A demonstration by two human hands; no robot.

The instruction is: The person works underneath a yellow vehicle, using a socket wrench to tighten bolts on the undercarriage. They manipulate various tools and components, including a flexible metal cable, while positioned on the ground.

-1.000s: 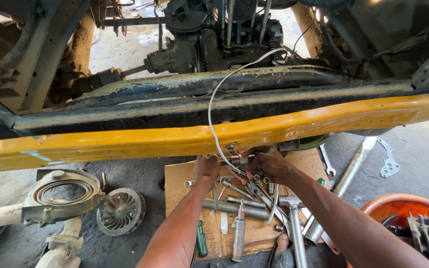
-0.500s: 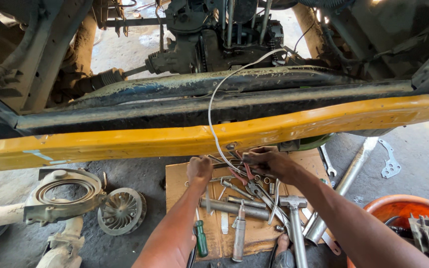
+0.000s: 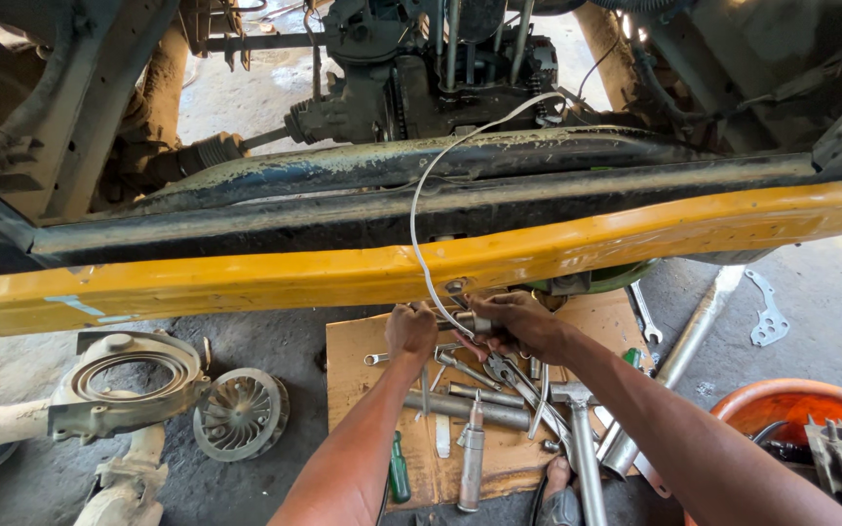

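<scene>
Yellow beam [image 3: 246,278]: runs across the view, paint scuffed.
Cardboard sheet [image 3: 358,365]: flat on the concrete beneath the beam, strewn with wrenches and sockets.
Green-handled screwdriver [image 3: 399,470]: on the cardboard's near edge.
Finned fan wheel [image 3: 241,414]: on the ground to the left, just beside a spiral housing [image 3: 129,382].
Orange tub [image 3: 791,404]: at right, holding metal parts.
Flat gasket [image 3: 767,312]: on the concrete, far right.

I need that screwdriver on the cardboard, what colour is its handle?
Green. The screwdriver lies on the cardboard beside the left forearm, clearest in the head view.
</scene>
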